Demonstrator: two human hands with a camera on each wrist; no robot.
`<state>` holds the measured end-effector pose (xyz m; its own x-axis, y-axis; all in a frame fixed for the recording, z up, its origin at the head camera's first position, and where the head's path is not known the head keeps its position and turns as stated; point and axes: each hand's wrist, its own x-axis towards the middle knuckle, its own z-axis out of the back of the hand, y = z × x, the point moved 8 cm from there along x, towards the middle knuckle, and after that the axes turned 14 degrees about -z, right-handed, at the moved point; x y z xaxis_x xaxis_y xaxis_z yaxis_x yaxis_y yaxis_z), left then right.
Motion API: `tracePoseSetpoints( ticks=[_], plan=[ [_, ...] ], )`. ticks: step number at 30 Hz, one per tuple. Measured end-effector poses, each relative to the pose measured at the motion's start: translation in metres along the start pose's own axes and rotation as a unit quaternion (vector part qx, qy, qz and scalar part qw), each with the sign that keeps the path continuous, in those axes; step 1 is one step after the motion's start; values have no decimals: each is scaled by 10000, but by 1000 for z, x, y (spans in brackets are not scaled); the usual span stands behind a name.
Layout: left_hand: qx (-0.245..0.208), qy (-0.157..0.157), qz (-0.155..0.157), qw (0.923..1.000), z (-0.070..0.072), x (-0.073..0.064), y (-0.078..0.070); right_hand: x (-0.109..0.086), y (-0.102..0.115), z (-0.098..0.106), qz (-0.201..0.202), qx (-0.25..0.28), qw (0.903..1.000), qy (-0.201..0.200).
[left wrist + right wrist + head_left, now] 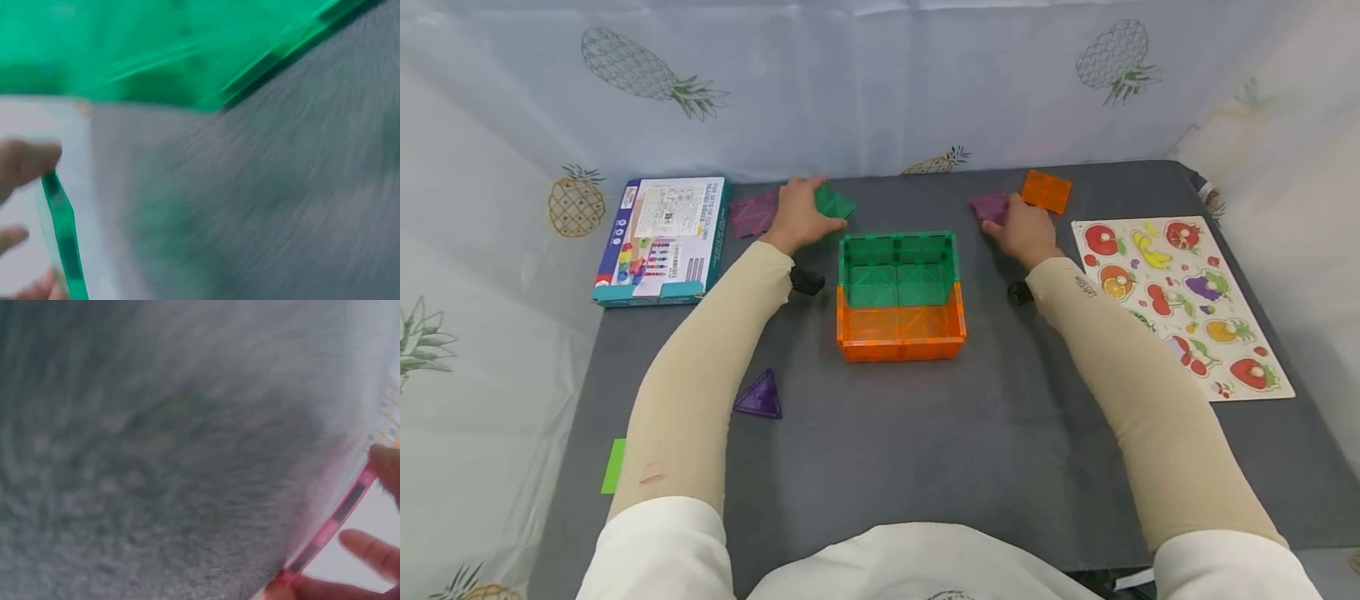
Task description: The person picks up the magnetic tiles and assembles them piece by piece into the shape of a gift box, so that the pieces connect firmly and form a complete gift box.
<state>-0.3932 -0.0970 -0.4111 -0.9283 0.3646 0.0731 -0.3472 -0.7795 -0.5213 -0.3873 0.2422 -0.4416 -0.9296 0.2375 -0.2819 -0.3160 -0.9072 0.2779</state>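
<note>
At the back of the table my left hand (802, 215) holds a translucent green magnetic tile (833, 202). Its edge, the green tile (65, 237), shows between the fingers in the left wrist view. My right hand (1026, 232) grips a pink-purple magnetic tile (988, 207), seen edge-on as a pink tile (331, 522) in the right wrist view. Between the hands stands an open box built of tiles, with green walls (898, 285) behind and orange walls (901, 350) in front. Beside the left hand lies a pink tile (753, 215).
An orange tile (1047, 192) lies just behind the right hand. A fruit picture board (1187, 308) is at the right, and a printed toy box (662, 237) at the back left. A purple triangle tile (761, 395) lies near the left forearm.
</note>
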Motion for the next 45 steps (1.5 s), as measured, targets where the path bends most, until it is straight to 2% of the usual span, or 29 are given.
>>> tracePoseSetpoints(
  ticks=[3, 6, 9, 13, 16, 21, 28, 37, 45],
  plan=[
    [-76, 327, -657, 9973, 13, -4, -21, -4, 1, 1, 204, 216, 9995, 68],
    [-67, 763, -1273, 9889, 20, -16, -47, -12, 3, 2, 485, 394, 9980, 69],
    [50, 1219, -1834, 9754, 15, -29, -74, -23, 11, 5, 937, 541, 9941, -17],
    [209, 1687, -2205, 9605, 2, -42, -95, -44, 27, 11, 1786, 616, 9820, -52],
    [305, 1871, -2273, 9552, -7, -46, -99, -57, 33, 16, 2117, 590, 9755, -84],
    [192, 1988, -2206, 9547, -14, -49, -93, -63, 28, 28, 2014, 679, 9768, -263],
    [-10, 1787, -2286, 9570, -15, -55, -85, -71, 28, 37, 2119, 794, 9735, -316],
    [-33, 1735, -2428, 9544, -16, -59, -88, -93, 44, 37, 2551, 662, 9642, -308],
    [-170, 1778, -2530, 9508, -25, -53, -97, -103, 49, 29, 2826, 366, 9585, 27]
  ],
)
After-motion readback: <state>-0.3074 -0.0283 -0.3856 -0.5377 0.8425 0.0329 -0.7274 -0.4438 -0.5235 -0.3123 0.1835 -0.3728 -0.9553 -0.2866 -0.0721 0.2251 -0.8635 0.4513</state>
